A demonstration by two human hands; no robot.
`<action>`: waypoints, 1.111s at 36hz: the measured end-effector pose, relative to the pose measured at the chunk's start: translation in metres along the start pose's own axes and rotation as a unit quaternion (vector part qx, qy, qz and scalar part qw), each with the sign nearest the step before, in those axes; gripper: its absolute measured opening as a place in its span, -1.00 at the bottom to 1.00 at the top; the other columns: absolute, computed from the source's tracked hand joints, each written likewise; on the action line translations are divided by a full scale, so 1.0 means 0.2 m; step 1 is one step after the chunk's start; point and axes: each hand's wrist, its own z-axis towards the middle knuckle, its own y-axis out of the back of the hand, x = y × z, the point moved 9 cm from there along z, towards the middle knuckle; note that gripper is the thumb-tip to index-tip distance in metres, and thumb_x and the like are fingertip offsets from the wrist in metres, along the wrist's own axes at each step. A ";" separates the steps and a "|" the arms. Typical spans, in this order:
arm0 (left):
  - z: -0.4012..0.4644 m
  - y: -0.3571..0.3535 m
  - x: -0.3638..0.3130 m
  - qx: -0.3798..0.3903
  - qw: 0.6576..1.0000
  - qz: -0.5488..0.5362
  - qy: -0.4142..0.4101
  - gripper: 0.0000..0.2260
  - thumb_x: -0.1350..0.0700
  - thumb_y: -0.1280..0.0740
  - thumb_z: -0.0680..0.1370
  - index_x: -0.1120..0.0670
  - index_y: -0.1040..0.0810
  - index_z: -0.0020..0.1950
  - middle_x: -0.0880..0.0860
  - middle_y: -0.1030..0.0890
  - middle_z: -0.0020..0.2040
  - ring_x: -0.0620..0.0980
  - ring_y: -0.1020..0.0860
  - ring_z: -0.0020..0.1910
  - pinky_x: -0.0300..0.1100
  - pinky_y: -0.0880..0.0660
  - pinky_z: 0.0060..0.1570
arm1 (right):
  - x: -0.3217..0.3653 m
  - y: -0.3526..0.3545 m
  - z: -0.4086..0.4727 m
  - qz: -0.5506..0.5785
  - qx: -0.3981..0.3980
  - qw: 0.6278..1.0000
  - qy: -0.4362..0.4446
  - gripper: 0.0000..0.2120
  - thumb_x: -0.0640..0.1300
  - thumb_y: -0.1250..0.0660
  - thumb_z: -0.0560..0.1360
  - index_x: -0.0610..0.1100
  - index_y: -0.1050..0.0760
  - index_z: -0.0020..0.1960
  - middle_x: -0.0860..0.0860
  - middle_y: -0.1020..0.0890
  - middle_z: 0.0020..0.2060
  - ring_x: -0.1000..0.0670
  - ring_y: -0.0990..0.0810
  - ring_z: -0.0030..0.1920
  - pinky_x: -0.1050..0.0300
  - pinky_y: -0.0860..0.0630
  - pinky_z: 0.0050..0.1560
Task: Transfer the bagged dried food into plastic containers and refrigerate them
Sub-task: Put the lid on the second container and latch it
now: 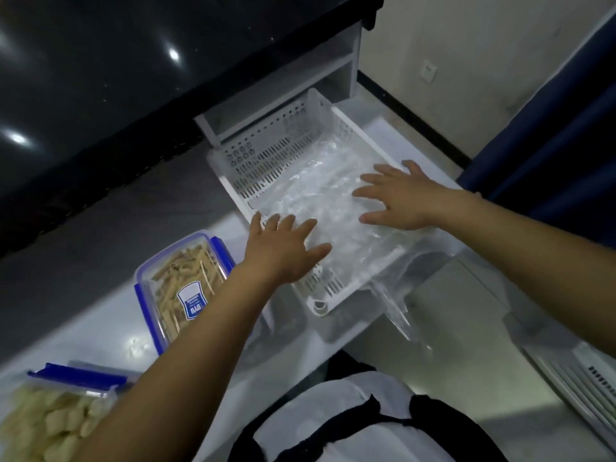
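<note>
A white slotted basket drawer (266, 155) stands on the white counter, lined with clear crinkled plastic sheet (320, 188). My left hand (283, 248) lies flat on the plastic at the basket's near edge, fingers spread. My right hand (396, 195) presses flat on the plastic further right, fingers apart. Left of the basket stands a clear container with blue clips (183, 288), lid on, filled with pale dried sticks. At the lower left corner another blue-clipped container (56, 418) holds pale dried chunks; my left forearm crosses in front of it.
A dark glossy counter (100, 78) fills the upper left. A white shelf frame (300, 71) stands behind the basket. A blue door or panel (560, 135) rises at right, with a wall socket (429, 71) beyond. A white grille (580, 371) sits lower right.
</note>
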 end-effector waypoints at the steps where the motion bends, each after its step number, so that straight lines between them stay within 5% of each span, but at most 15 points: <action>1: 0.01 -0.02 -0.01 0.009 1.000 0.014 0.001 -0.38 -0.41 0.06 0.57 -0.22 -0.02 0.60 0.04 -0.05 0.64 0.12 0.05 0.62 0.20 0.27 0.53 | 0.00 -0.01 -0.01 0.006 0.006 1.000 0.002 -0.38 0.34 -0.06 0.57 0.18 -0.06 0.57 0.06 -0.01 0.61 -0.01 0.11 0.60 -0.20 0.18 0.54; 13: -0.39 0.17 -0.10 -0.167 0.969 -0.180 -0.023 -0.43 -0.30 -0.04 0.62 -0.22 -0.04 0.60 0.02 -0.01 0.65 0.10 0.10 0.62 0.14 0.11 0.56 | -0.04 0.18 -0.59 0.249 -0.240 0.937 -0.043 -0.42 0.20 -0.27 0.56 0.13 -0.23 0.53 0.05 -0.17 0.58 0.00 -0.06 0.58 -0.08 -0.02 0.52; 18: -0.68 0.07 -0.31 -0.204 0.947 -0.226 -0.100 -0.41 -0.34 -0.06 0.59 -0.28 0.03 0.59 -0.08 0.11 0.64 -0.03 0.21 0.60 0.07 0.19 0.57 | 0.02 -0.06 -1.01 0.338 -0.311 0.880 -0.124 -0.43 0.16 -0.31 0.55 0.18 -0.25 0.52 0.12 -0.15 0.57 0.03 -0.03 0.58 -0.23 -0.09 0.52; 22: -0.87 -0.12 -0.51 -0.234 0.924 -0.247 -0.176 -0.37 -0.35 -0.04 0.57 -0.19 -0.06 0.61 -0.03 0.04 0.65 0.02 0.16 0.62 0.10 0.10 0.57 | 0.11 -0.39 -1.34 0.386 -0.346 0.833 -0.192 -0.42 0.06 -0.37 0.53 0.05 -0.32 0.51 0.13 -0.22 0.53 0.10 -0.11 0.55 -0.11 -0.13 0.54; 28: -1.10 -0.54 -0.89 -0.184 0.898 -0.301 -0.264 -0.36 -0.31 -0.13 0.57 -0.24 0.00 0.60 -0.09 0.07 0.64 -0.04 0.22 0.61 0.04 0.11 0.56 | 0.18 -0.96 -1.66 0.393 -0.214 0.845 -0.294 -0.38 0.16 -0.34 0.53 0.17 -0.21 0.53 0.08 -0.16 0.58 0.06 -0.06 0.57 -0.15 -0.12 0.52; 34: -1.02 -1.04 -1.19 -0.002 0.951 -0.171 -0.257 -0.32 -0.27 -0.16 0.59 -0.22 0.14 0.60 -0.04 0.20 0.64 0.04 0.27 0.60 0.10 0.17 0.56 | 0.09 -1.32 -1.89 0.372 -0.107 0.851 -0.356 -0.37 0.24 -0.26 0.54 0.21 -0.14 0.55 0.09 -0.05 0.60 0.00 0.05 0.59 -0.12 -0.03 0.51; 40: -0.79 -1.28 -1.31 0.095 0.971 -0.105 -0.194 -0.29 -0.21 -0.20 0.60 -0.13 0.13 0.62 0.03 0.14 0.65 0.11 0.17 0.61 0.07 0.17 0.56 | -0.11 -1.64 -1.90 0.383 -0.039 0.848 -0.364 -0.37 0.25 -0.22 0.56 0.19 -0.10 0.56 0.04 -0.01 0.61 -0.05 0.06 0.59 -0.15 -0.04 0.50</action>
